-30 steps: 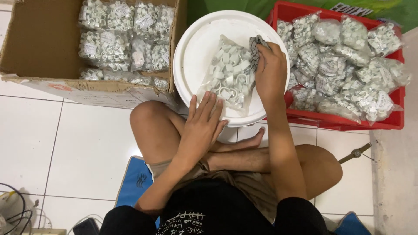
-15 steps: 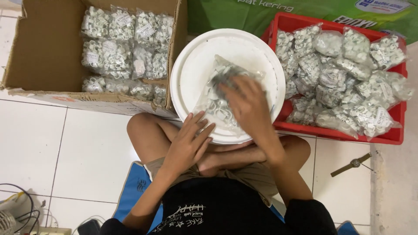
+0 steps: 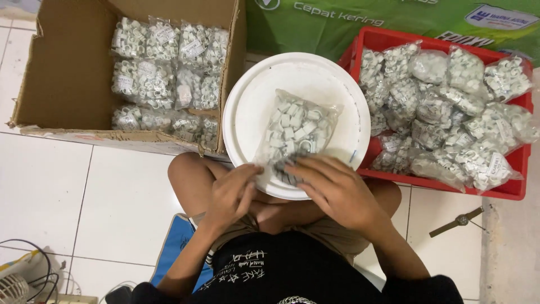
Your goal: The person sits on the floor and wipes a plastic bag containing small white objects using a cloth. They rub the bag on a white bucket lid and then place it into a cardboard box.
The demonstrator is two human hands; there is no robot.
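Thing in hand: a clear, soft plastic bag packed with small white ring-shaped plastic pieces (image 3: pixel 295 132), lying flat on the round white plastic lid (image 3: pixel 253 107) just beyond both hands
Left hand (image 3: pixel 230 194): fingers curled, fingertips on the bag's near left corner; grip narrow, pinching at the bag edge as far as the view shows
Right hand (image 3: pixel 337 188): spread, fingers resting on the bag's near edge, pressing more than clasping
How it handles: judged light to middling in weight, limp and slick in its film, with the loose pieces inside shifting, so it sags when lifted; not fragile
Where to take hold: at the near neck or a corner where the film gathers, or cupped from beneath
To the left of the hands: an open brown cardboard box (image 3: pixel 67 84) holding rows of like bags
To the right: a red plastic crate (image 3: pixel 506 188) heaped with like bags
Change from half a second ago: the right hand lay over the bag's middle; it has drawn back to the near edge, leaving the bag uncovered
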